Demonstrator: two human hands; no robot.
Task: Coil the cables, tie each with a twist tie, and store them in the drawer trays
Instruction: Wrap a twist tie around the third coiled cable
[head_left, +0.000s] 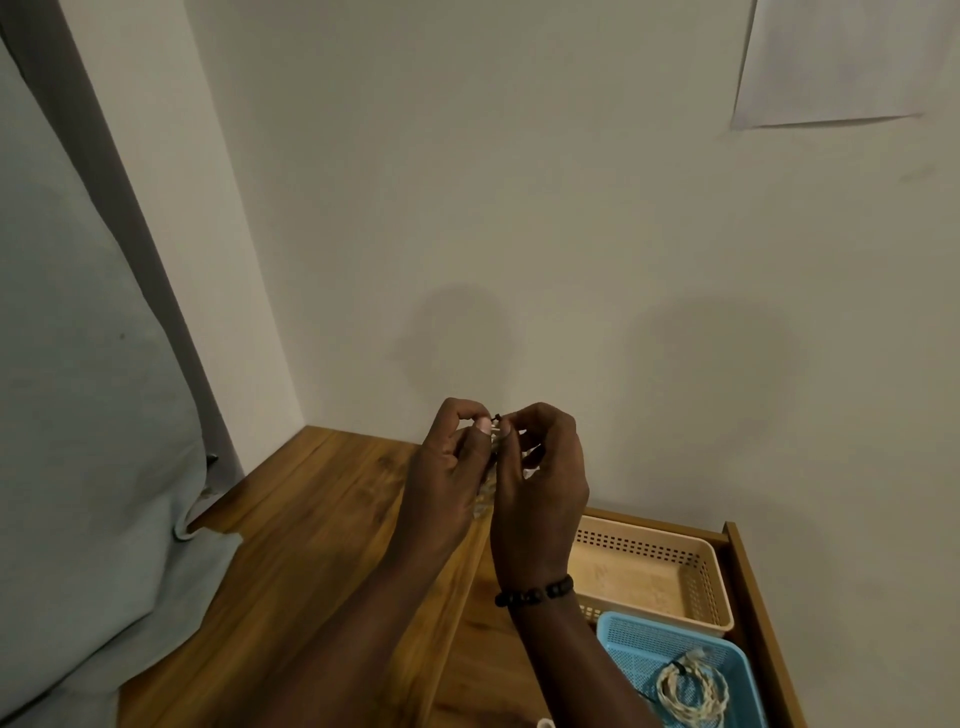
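Observation:
Both hands are raised together above the wooden desk (322, 519), near the wall. My left hand (452, 457) grips a pale coiled cable (485, 501), mostly hidden between the palms. My right hand (540, 483), with a dark bead bracelet on its wrist, pinches a thin black twist tie (497, 417) at the top of the coil, opposite my left thumb and forefinger. In the open drawer at the lower right, a blue tray (623, 631) holds a white braided cable coil (688, 688) bound with a black tie. Behind it stands a beige tray (711, 582) with nothing in it.
The drawer's wooden side (753, 597) runs along the right of the trays. Grey fabric (88, 415) hangs over the desk's left side. A sheet of paper (831, 62) is stuck on the wall at the upper right.

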